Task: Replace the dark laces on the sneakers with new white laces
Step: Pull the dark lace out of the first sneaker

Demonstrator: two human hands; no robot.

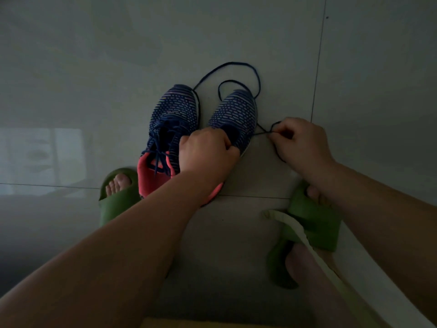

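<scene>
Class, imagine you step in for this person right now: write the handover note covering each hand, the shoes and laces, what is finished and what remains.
Left hand grips the right sneaker at its throat, steadying it.
Right hand pinches the dark lace, mostly pulled free and looping on the floor past the toes.
Left sneaker is still fully laced in dark.
Left to do: finish freeing this lace, unlace the other sneaker, thread white laces into both. No white laces clearly in view.
</scene>
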